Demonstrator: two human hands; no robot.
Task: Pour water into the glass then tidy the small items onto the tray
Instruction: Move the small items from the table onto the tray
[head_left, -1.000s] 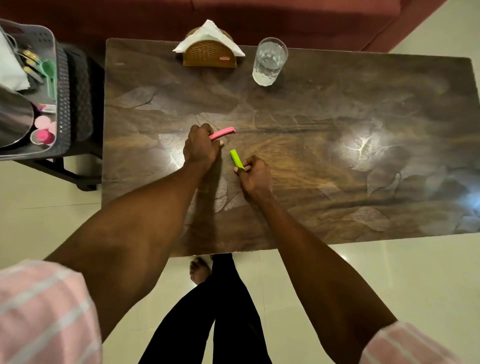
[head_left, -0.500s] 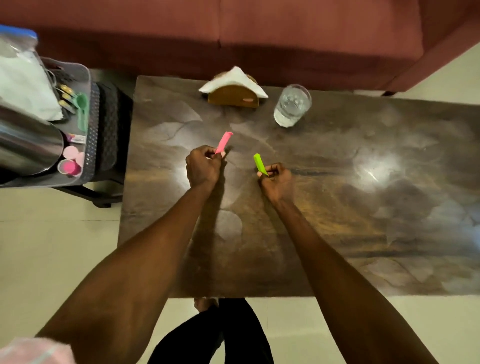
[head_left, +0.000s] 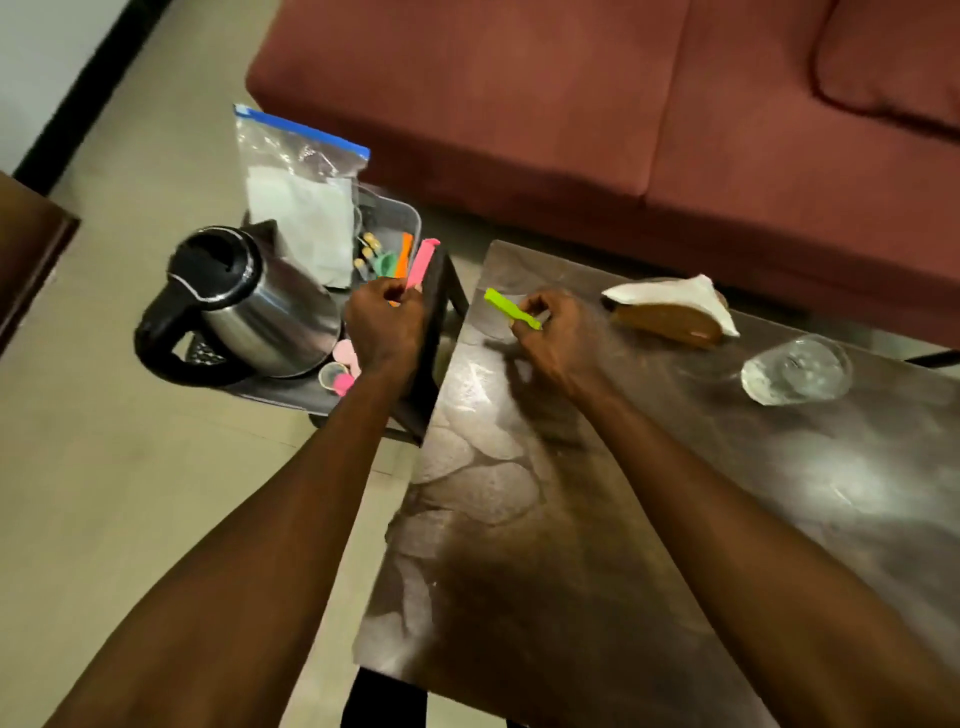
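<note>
Pink clip (head_left: 422, 262) sits pinched in your left hand (head_left: 383, 322), raised over the tray (head_left: 410, 215) at the left, ready to drop in. Your right hand (head_left: 556, 332) pinches the green clip (head_left: 511, 310) above the table (head_left: 571, 519), waiting its turn. Far right, the glass (head_left: 795, 370) already holds water.

A dark patterned table (head_left: 649, 519) bore a napkin holder (head_left: 670, 317) and a glass (head_left: 795, 370). Beside it, a grey tray (head_left: 410, 215) carried a kettle (head_left: 254, 306).
</note>
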